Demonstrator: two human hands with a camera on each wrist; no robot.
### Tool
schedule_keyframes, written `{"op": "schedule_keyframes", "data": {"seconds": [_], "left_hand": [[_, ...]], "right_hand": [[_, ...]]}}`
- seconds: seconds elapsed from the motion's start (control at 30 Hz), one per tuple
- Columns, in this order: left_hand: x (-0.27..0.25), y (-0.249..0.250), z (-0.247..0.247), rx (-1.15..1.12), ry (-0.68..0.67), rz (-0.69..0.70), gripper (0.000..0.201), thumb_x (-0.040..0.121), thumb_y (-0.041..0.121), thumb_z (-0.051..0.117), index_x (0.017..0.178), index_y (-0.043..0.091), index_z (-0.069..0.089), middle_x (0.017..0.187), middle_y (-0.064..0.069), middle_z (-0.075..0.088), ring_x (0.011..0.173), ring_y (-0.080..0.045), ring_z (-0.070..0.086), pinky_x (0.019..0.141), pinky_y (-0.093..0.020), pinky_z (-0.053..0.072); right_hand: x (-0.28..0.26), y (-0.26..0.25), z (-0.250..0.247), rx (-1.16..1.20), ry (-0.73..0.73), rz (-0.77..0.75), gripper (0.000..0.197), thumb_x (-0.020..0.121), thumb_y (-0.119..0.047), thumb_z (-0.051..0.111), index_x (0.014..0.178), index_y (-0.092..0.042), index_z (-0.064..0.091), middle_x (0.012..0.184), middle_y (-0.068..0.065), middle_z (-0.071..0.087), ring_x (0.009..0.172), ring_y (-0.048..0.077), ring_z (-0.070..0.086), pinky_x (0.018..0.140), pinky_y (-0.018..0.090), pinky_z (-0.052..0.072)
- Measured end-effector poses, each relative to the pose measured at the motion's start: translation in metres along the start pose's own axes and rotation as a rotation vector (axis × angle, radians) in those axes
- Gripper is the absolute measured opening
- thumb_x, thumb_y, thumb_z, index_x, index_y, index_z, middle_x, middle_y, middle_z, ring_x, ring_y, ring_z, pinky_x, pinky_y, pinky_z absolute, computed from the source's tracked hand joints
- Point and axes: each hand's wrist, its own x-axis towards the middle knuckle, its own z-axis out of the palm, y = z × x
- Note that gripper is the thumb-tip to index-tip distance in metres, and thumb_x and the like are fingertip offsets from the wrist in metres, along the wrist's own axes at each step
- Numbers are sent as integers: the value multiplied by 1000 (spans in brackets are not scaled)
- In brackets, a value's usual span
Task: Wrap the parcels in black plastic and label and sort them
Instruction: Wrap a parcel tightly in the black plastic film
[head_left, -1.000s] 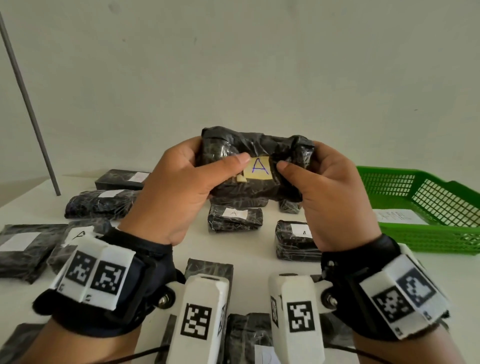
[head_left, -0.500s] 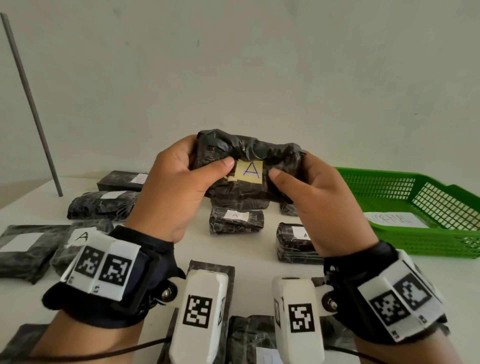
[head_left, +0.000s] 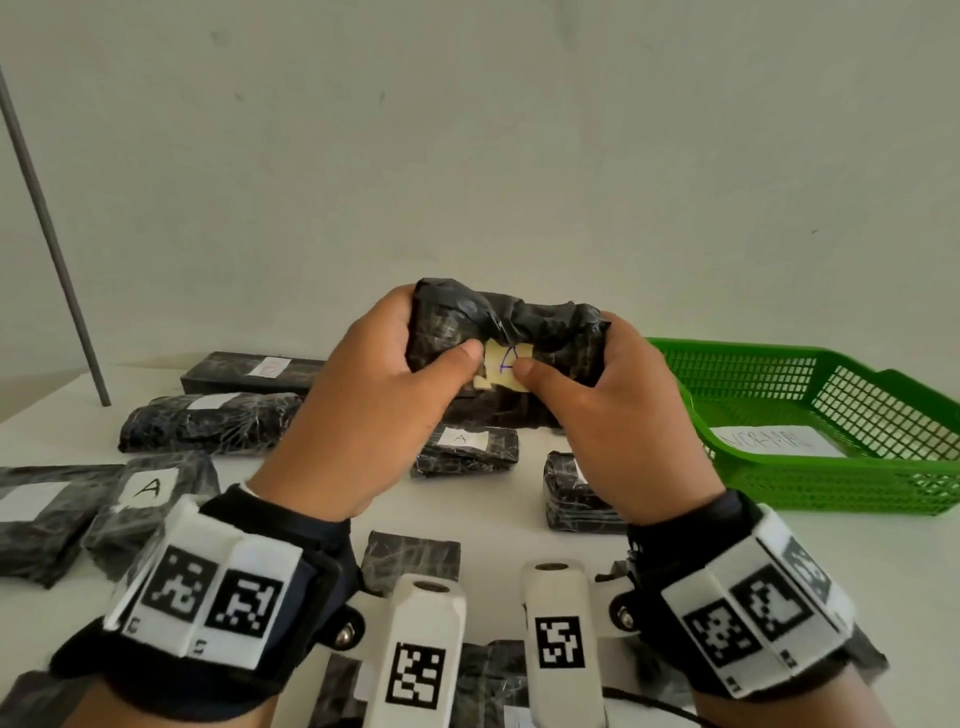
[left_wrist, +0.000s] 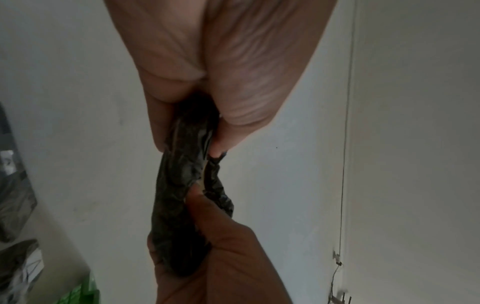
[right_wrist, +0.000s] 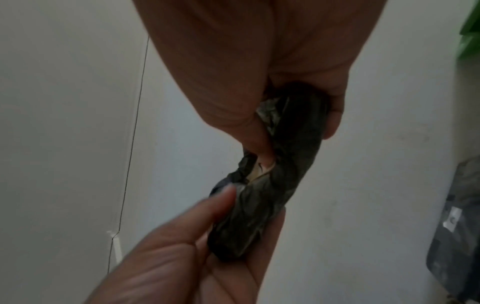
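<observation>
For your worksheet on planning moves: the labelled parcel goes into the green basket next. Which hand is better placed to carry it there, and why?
Probably the right hand: it already grips the parcel and the green basket lies on its side, so the left hand would need to cross over.

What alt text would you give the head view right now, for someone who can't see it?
Both hands, left hand and right hand, hold a black-wrapped parcel above a white table, thumbs pressing a yellow label marked A onto it. Other wrapped parcels lie below; a green basket sits to the right.
</observation>
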Motion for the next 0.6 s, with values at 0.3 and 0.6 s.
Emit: {"op": "schedule_keyframes", "data": {"seconds": [0.3, 0.6], "left_hand": [[-1, 2, -6, 35, -31, -44, 32, 86, 14, 81, 112, 29, 70, 103, 3, 79, 97, -18, 76, 94, -47, 60], [1, 2, -9, -53, -26, -27, 34, 76, 18, 78, 109, 27, 74, 105, -3, 79, 100, -25, 76, 96, -53, 59]], "right_hand": [[-1, -2, -2, -42, -100, -24, 43, 92, -19, 79, 131, -21, 60, 111, -9, 73, 99, 5, 71, 88, 25, 60], [-2, -5, -9, 15, -160, -78, 46, 91, -10, 78, 132, -19, 58, 89, -18, 62, 72, -16, 60, 66, 4, 46]]}}
